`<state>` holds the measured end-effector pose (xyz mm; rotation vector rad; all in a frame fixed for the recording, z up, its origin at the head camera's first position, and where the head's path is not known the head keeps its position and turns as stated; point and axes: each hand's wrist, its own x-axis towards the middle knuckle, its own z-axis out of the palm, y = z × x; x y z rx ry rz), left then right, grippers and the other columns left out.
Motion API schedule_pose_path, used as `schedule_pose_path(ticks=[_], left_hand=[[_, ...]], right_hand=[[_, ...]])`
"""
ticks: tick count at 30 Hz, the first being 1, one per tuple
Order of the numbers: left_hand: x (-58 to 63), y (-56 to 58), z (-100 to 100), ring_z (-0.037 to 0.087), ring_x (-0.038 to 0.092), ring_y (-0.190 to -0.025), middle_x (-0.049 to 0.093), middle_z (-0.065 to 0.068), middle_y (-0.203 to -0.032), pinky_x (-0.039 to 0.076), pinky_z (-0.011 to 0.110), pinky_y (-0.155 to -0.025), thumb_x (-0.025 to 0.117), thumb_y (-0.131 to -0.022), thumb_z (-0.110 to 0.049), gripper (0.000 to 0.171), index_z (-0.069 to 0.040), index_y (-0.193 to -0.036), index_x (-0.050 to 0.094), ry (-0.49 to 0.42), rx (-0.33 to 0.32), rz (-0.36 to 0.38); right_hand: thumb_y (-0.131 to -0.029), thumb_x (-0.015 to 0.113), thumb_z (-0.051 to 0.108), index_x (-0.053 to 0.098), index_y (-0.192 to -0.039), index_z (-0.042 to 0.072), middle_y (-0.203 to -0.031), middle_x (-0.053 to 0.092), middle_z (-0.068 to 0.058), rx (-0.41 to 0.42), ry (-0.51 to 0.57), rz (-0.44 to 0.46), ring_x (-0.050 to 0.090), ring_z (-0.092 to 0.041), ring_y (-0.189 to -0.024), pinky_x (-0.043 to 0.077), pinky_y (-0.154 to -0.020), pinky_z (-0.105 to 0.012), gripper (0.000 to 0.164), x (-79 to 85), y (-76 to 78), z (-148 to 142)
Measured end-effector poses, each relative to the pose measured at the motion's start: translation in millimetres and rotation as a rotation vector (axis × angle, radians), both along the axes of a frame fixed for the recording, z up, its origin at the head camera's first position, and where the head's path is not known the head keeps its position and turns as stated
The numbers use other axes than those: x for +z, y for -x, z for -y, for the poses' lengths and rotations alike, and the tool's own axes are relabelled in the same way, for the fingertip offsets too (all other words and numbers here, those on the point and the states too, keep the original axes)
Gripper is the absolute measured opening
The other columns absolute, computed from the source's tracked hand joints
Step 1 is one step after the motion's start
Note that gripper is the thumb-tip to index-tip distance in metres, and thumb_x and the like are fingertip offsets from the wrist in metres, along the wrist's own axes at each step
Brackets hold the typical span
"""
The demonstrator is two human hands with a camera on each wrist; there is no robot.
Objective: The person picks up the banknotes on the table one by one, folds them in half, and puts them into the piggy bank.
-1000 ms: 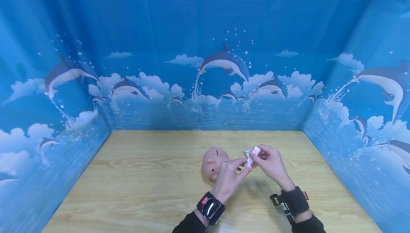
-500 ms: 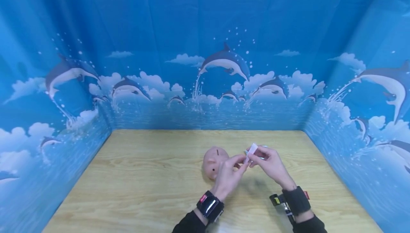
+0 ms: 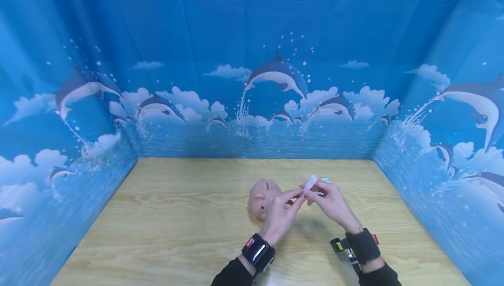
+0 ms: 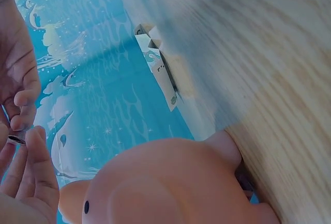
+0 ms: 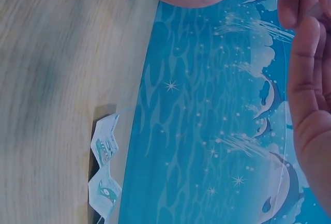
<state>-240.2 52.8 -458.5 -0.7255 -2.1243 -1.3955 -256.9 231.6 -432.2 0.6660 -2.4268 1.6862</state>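
Observation:
Both hands pinch a small folded strip of pale paper [image 3: 310,183] above the table. My left hand [image 3: 278,216] pinches its lower end with thumb and fingers, and my right hand [image 3: 334,204] grips it higher up. In the left wrist view, a thin dark edge of the strip [image 4: 16,139] shows between the fingertips. Beside my left hand stands a pink piggy bank [image 3: 260,198] with a slot on top, partly hidden by that hand. Behind my right hand lies a creased, zigzag paper note with green print [image 5: 105,146].
The light wood table [image 3: 177,216] is bordered by a blue dolphin-print curtain [image 3: 197,141] at the back and both sides. A black strap with a small device [image 3: 362,246] sits on my right wrist, another [image 3: 258,254] on my left.
The paper strip has turned between the fingers and looks narrower than a second ago. More of the printed note shows behind my right hand. The piggy bank has stayed in place.

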Motion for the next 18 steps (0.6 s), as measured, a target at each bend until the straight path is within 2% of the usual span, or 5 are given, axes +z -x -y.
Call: schedule_pose_path(ticks=[7, 13, 15, 18], left_hand=[[-1.1, 1.1, -0.9, 0.003, 0.069, -0.082, 0.075, 0.005, -0.105, 0.052, 0.007, -0.068, 0.069, -0.091, -0.013, 0.023, -0.011, -0.113, 0.072, -0.02, 0.011, -0.016], [-0.8, 0.2, 0.2, 0.003, 0.069, -0.084, 0.074, 0.004, -0.109, 0.052, 0.008, -0.07, 0.069, -0.092, -0.014, 0.024, -0.013, -0.116, 0.072, -0.009, 0.005, 0.019], [-0.9, 0.2, 0.4, 0.005, 0.07, -0.087, 0.074, 0.005, -0.11, 0.053, 0.009, -0.073, 0.069, -0.091, -0.013, 0.024, -0.012, -0.116, 0.071, 0.015, 0.016, -0.003], [-0.5, -0.3, 0.8, 0.008, 0.072, -0.094, 0.074, 0.005, -0.11, 0.054, 0.01, -0.079, 0.069, -0.091, -0.013, 0.024, -0.012, -0.115, 0.071, 0.088, 0.062, -0.082]], right_hand=[[-0.095, 0.063, 0.011, 0.065, -0.114, -0.007, -0.1, 0.071, -0.016, 0.007, 0.021, 0.015, 0.069, -0.024, -0.08, 0.061, -0.065, -0.032, 0.026, -1.1, 0.7, 1.9], [-0.095, 0.064, 0.011, 0.066, -0.113, -0.005, -0.1, 0.07, -0.018, -0.007, 0.018, 0.002, 0.067, -0.015, -0.077, 0.06, -0.064, -0.031, 0.024, -0.6, -0.5, 2.7], [-0.095, 0.064, 0.011, 0.067, -0.112, -0.004, -0.097, 0.07, -0.019, -0.014, 0.019, -0.007, 0.066, -0.012, -0.075, 0.059, -0.064, -0.031, 0.023, -0.9, -0.6, 3.3], [-0.094, 0.064, 0.01, 0.067, -0.11, -0.003, -0.092, 0.069, -0.017, -0.034, 0.009, -0.025, 0.065, -0.014, -0.072, 0.059, -0.063, -0.029, 0.02, -1.8, -0.1, 3.8]])
